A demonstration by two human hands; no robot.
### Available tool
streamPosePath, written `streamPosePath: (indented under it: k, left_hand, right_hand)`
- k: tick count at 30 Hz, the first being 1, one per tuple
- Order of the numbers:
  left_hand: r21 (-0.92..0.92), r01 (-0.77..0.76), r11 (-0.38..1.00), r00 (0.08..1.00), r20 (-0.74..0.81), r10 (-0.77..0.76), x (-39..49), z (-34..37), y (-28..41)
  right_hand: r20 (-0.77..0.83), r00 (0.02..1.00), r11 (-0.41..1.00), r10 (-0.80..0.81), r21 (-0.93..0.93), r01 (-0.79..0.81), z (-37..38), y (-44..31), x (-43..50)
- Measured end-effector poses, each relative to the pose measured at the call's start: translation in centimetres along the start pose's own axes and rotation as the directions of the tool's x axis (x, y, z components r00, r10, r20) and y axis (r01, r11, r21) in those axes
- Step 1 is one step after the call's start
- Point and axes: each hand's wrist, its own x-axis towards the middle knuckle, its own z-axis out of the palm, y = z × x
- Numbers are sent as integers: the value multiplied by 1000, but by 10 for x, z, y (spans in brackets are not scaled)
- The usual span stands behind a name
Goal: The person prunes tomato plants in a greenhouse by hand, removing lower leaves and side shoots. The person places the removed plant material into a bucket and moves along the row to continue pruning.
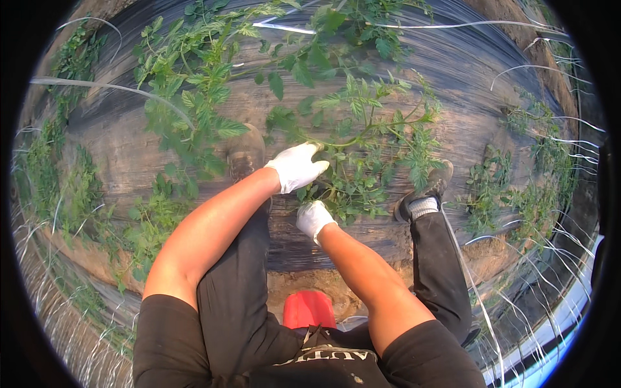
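A white glove covers my left hand, which is at the left end of a tomato plant's bent green stem; its thumb and fingers look closed around the stem. My right hand, gloved in white too, is lower down beside the low leaves of the same plant. Its fingertips are turned away and partly hidden, so what they hold cannot be made out. The plant's leafy top leans over to the right, above my right shoe.
Black plastic mulch film covers the bed. More tomato plants grow at the upper left, with others at the right. White strings cross both sides. My shoes flank the plant; a red object is between my legs.
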Motion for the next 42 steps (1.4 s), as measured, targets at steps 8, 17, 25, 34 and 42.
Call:
streamPosePath:
  k: [8,17,25,34,42]
  left_hand:
    - [-4,27,1000,999,20,-27,-1,-1,2]
    - [-17,-25,1000,999,-20,24,0,2,-4]
    - [35,-32,999,999,-13,33,2,2,-8]
    - [295,-22,955,999,-41,35,-13,5,-7]
    - [441,-90,893,991,-46,123,-12,4,3]
  right_hand:
    - [117,964,965,240,81,-251,-22,19,-2]
    - [91,982,954,168,235,-185,-21,-24,8]
    - [-37,995,819,94,571,-56,-56,-33,-72]
    - [-4,408,182,913,900,-397,-48,150,-111]
    - [81,801,652,593,535,-537,-40,153,-59]
